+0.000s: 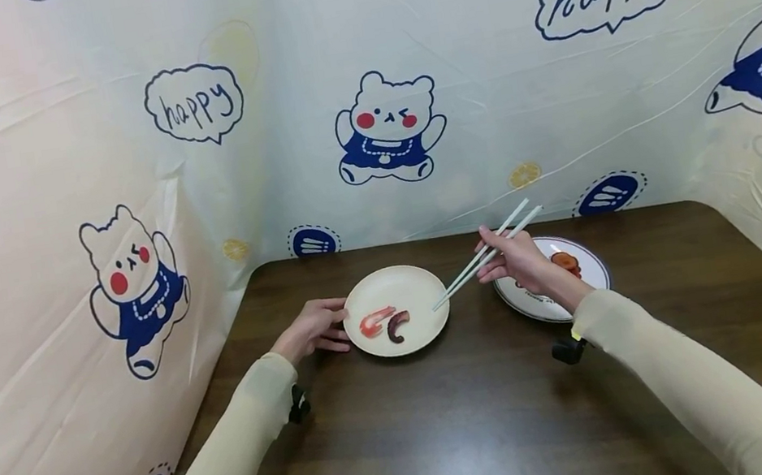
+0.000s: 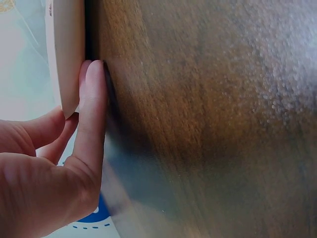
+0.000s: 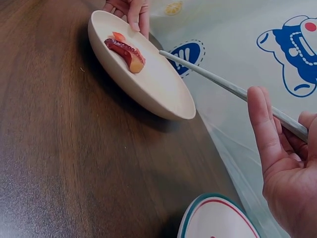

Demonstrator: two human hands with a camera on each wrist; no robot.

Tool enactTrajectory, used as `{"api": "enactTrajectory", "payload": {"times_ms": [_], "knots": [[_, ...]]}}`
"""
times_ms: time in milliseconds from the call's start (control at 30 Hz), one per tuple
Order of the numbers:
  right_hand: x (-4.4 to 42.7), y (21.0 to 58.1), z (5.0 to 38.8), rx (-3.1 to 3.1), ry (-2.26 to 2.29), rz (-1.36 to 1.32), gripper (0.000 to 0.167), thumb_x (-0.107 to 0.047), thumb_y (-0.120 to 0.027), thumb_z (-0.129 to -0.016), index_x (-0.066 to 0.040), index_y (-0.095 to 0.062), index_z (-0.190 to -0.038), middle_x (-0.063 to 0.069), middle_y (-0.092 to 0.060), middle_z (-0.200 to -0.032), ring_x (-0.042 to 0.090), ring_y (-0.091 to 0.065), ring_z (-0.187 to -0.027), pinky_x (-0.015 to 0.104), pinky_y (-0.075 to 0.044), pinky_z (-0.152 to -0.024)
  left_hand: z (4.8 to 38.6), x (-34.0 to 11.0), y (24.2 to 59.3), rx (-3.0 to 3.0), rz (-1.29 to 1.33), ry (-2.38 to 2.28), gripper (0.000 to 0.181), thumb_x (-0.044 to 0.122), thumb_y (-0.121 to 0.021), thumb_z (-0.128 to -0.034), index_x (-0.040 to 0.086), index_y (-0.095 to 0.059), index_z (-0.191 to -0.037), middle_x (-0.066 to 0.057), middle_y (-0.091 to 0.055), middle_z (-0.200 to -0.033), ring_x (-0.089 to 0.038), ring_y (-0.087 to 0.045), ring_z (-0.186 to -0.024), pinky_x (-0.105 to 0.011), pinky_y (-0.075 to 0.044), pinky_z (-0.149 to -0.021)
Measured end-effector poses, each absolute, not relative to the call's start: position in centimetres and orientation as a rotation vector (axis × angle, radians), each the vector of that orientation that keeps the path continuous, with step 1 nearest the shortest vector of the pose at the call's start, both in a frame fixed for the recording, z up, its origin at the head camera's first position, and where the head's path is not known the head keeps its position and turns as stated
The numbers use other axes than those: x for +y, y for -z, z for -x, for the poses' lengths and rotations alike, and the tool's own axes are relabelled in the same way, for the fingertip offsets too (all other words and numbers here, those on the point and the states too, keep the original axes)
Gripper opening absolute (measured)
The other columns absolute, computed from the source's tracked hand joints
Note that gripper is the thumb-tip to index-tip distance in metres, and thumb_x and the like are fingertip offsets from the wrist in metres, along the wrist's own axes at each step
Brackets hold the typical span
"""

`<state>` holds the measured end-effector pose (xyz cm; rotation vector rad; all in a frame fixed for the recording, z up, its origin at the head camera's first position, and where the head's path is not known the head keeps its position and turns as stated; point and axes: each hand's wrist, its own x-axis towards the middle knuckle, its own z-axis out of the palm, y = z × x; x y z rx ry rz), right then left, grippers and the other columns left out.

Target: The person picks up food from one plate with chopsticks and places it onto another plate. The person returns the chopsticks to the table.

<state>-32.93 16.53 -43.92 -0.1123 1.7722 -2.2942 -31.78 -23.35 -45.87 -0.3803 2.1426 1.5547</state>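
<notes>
A cream plate [image 1: 391, 285] holds a pink shrimp-like piece [image 1: 376, 321] and a dark curled tentacle-like piece [image 1: 398, 327]. My left hand [image 1: 313, 328] pinches its left rim, thumb on top and fingers beneath, as the left wrist view shows of the hand [image 2: 64, 148]. My right hand [image 1: 513, 255] grips pale chopsticks [image 1: 476, 260]; their tips are over the cream plate's right part, apart from both pieces. In the right wrist view the tentacle-like piece [image 3: 126, 53] lies near the shrimp-like one, and the right hand [image 3: 292, 163] holds the sticks [image 3: 213, 78].
Partly under my right forearm, a white plate with a dark rim [image 1: 605, 278] holds an orange-brown piece [image 1: 566, 263] and something mostly hidden. The brown table [image 1: 439, 426] meets a printed cloth [image 1: 483, 132] at its back and sides.
</notes>
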Motion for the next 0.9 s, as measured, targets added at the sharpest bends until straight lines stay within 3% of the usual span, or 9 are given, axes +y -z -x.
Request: {"api": "enactTrajectory", "payload": {"times_ms": [167, 667, 900], "knots": [[16.9, 43.9, 32.8, 1.776, 2.272, 0.14, 0.05, -0.036, -0.056, -0.111, 0.014, -0.057, -0.113, 0.014, -0.072, -0.079, 0.02, -0.074, -0.063, 0.034, -0.066, -0.065, 31.7, -23.4, 45.9, 2.14, 0.381, -1.563, 0.049, 0.012, -0.055, -0.1106, 0.008, -0.048, -0.158, -0.022, -0.057, -0.137, -0.027, -0.073, -0.083, -0.046, -0.067, -0.074], [17.9, 44.2, 32.5, 1.737, 2.315, 0.118, 0.039, -0.037, -0.055, -0.111, 0.001, -0.063, -0.102, 0.012, -0.071, -0.077, 0.019, -0.074, -0.062, 0.032, -0.065, -0.062, 31.9, -23.2, 45.9, 2.154, 0.384, -1.547, 0.048, 0.014, -0.055, -0.111, 0.01, -0.048, -0.158, -0.022, -0.058, -0.134, -0.026, -0.072, -0.081, -0.046, -0.066, -0.074], [18.9, 44.3, 32.2, 1.701, 2.35, 0.106, 0.038, -0.033, -0.054, -0.111, 0.002, -0.064, -0.1, 0.013, -0.071, -0.074, 0.02, -0.073, -0.06, 0.033, -0.065, -0.061, 31.9, -23.3, 45.9, 2.148, 0.37, -1.548, 0.049, 0.014, -0.055, -0.111, 0.01, -0.046, -0.16, -0.022, -0.057, -0.137, -0.026, -0.072, -0.081, -0.046, -0.067, -0.074]]}}
